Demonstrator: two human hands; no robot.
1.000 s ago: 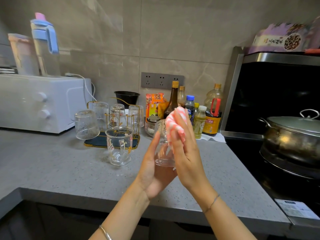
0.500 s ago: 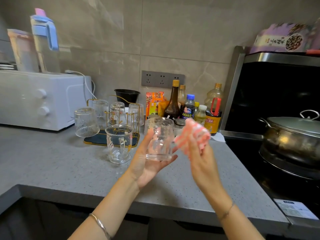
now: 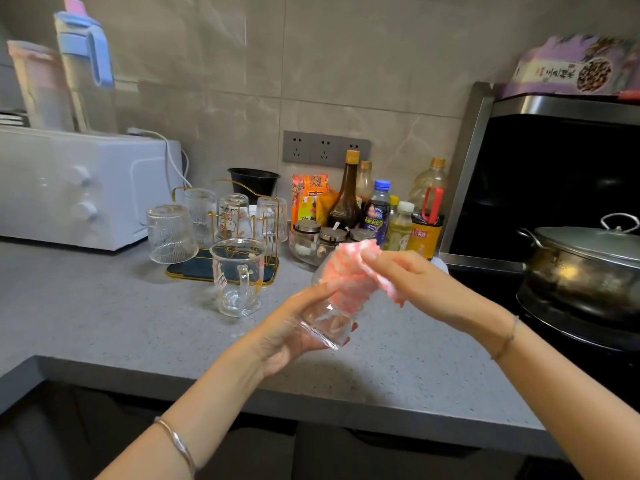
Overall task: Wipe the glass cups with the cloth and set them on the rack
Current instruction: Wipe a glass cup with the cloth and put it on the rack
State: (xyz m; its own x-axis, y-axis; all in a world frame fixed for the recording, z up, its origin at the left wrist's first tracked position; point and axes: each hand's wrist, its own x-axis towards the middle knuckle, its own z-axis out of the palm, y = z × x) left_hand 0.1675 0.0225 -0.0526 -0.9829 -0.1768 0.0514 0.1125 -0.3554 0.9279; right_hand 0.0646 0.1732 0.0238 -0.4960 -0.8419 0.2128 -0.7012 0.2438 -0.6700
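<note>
My left hand (image 3: 289, 332) grips a clear glass cup (image 3: 327, 325), tilted with its mouth up and to the right, above the grey counter (image 3: 104, 317). A pink and white cloth (image 3: 349, 284) is stuffed into the cup's mouth, and my right hand (image 3: 408, 277) pinches its upper end. A glass mug with a handle (image 3: 237, 277) stands upright on the counter to the left. Behind it is the gold wire rack (image 3: 263, 233) on a dark tray, with several glasses hung upside down, one ribbed glass (image 3: 170, 233) at its left.
A white oven (image 3: 79, 188) with tall bottles on top stands at the back left. Sauce bottles (image 3: 349, 199) and spice jars (image 3: 327, 235) crowd the wall behind my hands. On the right sits a black stove with a lidded steel pot (image 3: 585, 268). The counter edge runs just below my forearms.
The cloth left the cup's side, swung out to the right, then went into the cup's mouth. My left hand lowered and tilted the cup to the right.
</note>
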